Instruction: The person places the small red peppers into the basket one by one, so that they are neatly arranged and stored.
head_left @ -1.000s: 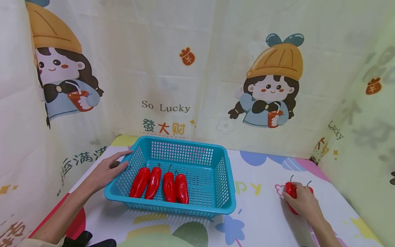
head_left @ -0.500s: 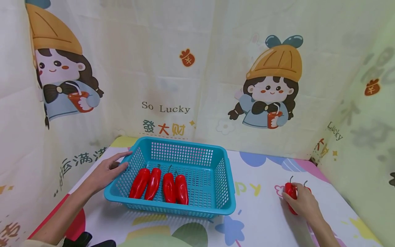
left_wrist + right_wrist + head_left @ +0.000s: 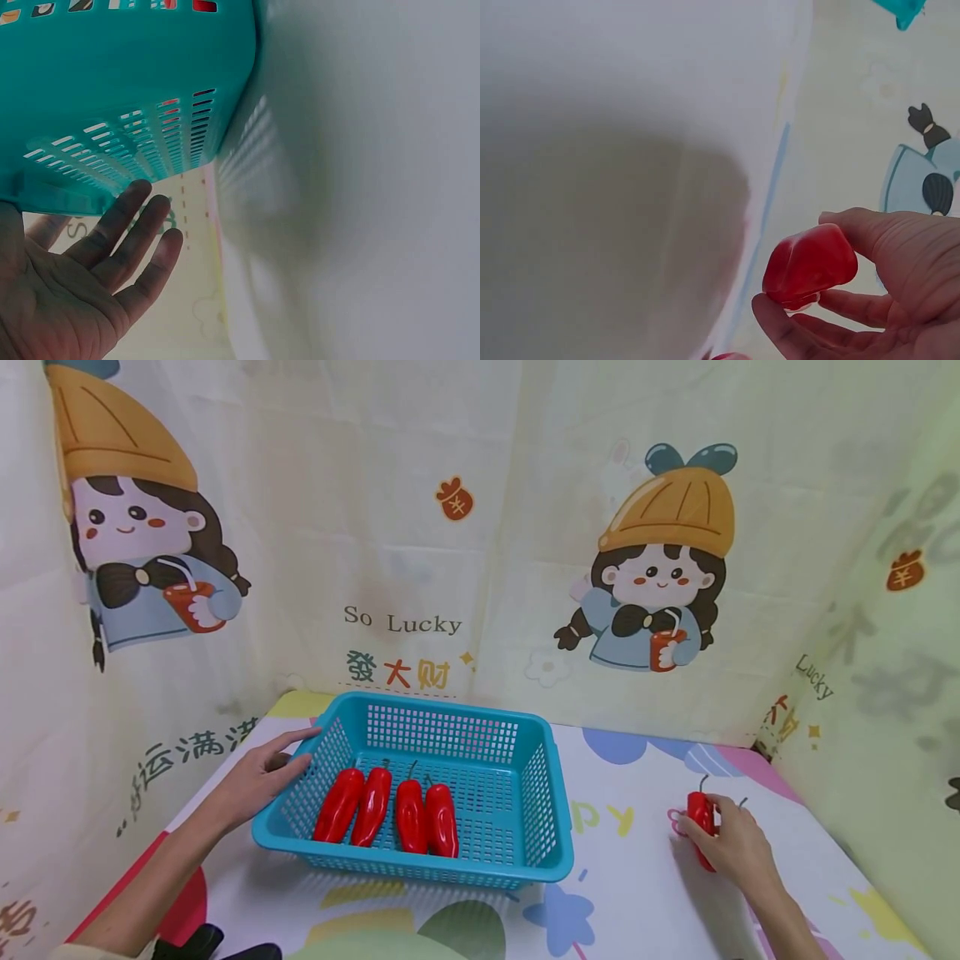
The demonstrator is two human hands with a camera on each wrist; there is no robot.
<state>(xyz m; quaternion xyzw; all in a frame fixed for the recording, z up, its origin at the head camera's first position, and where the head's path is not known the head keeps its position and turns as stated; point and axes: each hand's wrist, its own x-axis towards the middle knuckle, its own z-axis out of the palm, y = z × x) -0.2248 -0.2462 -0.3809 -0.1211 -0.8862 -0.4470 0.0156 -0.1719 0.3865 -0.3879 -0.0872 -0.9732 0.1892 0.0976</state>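
Note:
In the head view my left hand (image 3: 255, 781) rests at the left side of a blue plastic basket (image 3: 495, 866), its fingers near the rim. The left wrist view shows these fingers (image 3: 131, 259) fairly straight, spread beside the basket's slotted wall (image 3: 135, 52). Inside the basket several glossy red peppers (image 3: 411, 817) lie side by side toward the left. At the right of the table, my right hand (image 3: 738, 847) pinches another red pepper (image 3: 701, 814) between thumb and fingers, its dark stem pointing away. One more red pepper (image 3: 731, 356) lies beyond this hand, mostly hidden in the head view.
A patterned white cloth (image 3: 637, 893) covers the table. Printed cream curtains (image 3: 510, 568) stand as walls at the back and on both sides. A black object (image 3: 225, 947) shows near the left forearm at the bottom edge.
My right hand, gripping the pepper, has shifted slightly left and away from me, and the pepper has come apart from the other one. The left hand and the basket have stayed in place.

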